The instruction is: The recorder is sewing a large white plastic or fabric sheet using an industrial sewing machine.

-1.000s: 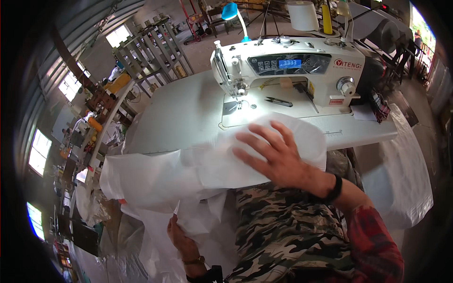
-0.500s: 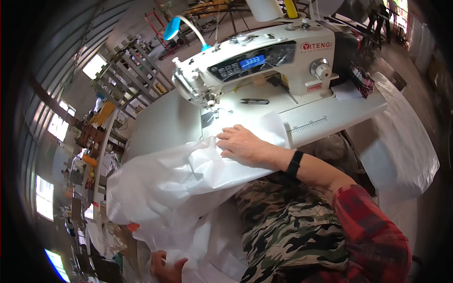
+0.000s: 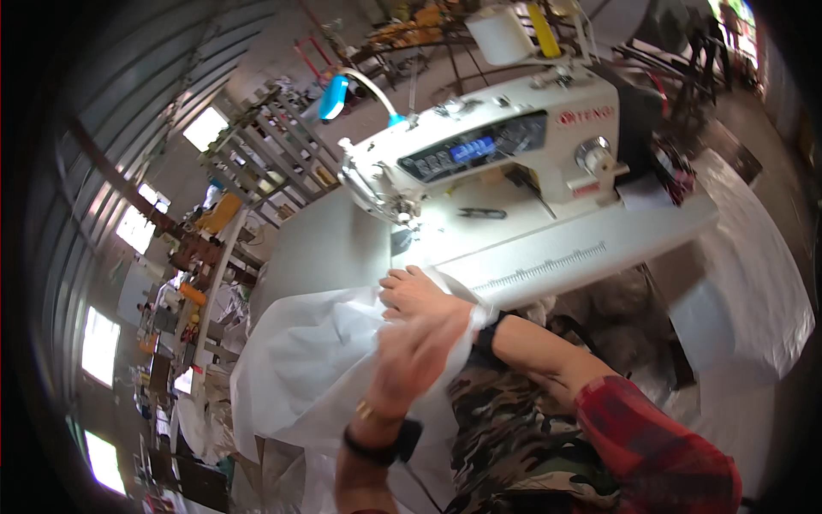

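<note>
A large, thin white sheet [image 3: 291, 360], creased and slightly see-through, hangs over the near edge of the sewing machine's table. My right hand [image 3: 421, 294] lies at its upper edge, fingers bent and closed on the material. Just below and crossing in front of the right wrist is my left hand [image 3: 411, 364], smeared by motion, so its fingers cannot be made out. Beyond the hands stands a white sewing machine [image 3: 497, 141] with its lamp lighting the needle area. The sheet's upper edge lies on the near side of the needle [image 3: 411, 223], apart from it.
Thread snips [image 3: 482, 213] lie on the machine bed under the arm. A ruler scale [image 3: 548, 265] runs along the table's front. A blue-headed lamp [image 3: 334, 98] and a white thread cone [image 3: 499, 36] rise above the machine. More white sheeting [image 3: 753, 248] hangs at the right.
My left hand has come up from the lower left to beside my right wrist. My right hand and the sheet's upper edge have drawn back from the needle. The view has shifted.
</note>
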Tool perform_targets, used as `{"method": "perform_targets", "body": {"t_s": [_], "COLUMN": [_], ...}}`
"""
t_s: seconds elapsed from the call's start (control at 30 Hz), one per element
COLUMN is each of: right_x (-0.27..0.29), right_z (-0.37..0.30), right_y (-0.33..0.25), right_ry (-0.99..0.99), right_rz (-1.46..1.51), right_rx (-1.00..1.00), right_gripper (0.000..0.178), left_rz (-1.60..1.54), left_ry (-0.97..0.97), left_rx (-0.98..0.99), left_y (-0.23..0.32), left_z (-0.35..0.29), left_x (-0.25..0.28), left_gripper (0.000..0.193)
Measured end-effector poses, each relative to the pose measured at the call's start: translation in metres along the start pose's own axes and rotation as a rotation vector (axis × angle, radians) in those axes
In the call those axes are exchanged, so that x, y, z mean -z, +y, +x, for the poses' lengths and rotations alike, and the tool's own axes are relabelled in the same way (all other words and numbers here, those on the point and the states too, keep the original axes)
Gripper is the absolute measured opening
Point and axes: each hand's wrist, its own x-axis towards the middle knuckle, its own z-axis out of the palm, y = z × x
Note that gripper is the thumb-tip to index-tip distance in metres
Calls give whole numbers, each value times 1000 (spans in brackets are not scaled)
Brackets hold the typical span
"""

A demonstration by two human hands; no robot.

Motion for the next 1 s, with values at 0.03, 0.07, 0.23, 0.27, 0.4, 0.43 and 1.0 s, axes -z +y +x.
{"method": "perform_targets", "body": {"t_s": [0.03,0.07,0.23,0.27,0.4,0.43,1.0], "right_x": [-12,-13,95,120,175,184,177], "right_z": [0,0,-18,3,2,2,-19], "right_y": [2,3,7,-26,-43,-53,-83], "right_ry": [477,446,-452,-514,-577,-532,100], "right_rz": [580,610,298,292,-663,-802,-35], "right_rx": [139,149,-682,-746,-45,-92,-891], "right_gripper": [27,27,22,23,29,31,19], "left_rz": [-127,-84,-323,-402,-556,-545,-718], "left_ry": [91,141,244,242,142,153,75], "left_rx": [14,38,441,526,732,746,1022], "left_y": [-25,-51,-110,-117,-142,-144,-135], "left_z": [7,-4,-40,-47,-55,-54,-90], "left_x": [-26,-48,-96,-95,-103,-101,-57], "left_gripper": [19,15,4,5,9,9,17]}}
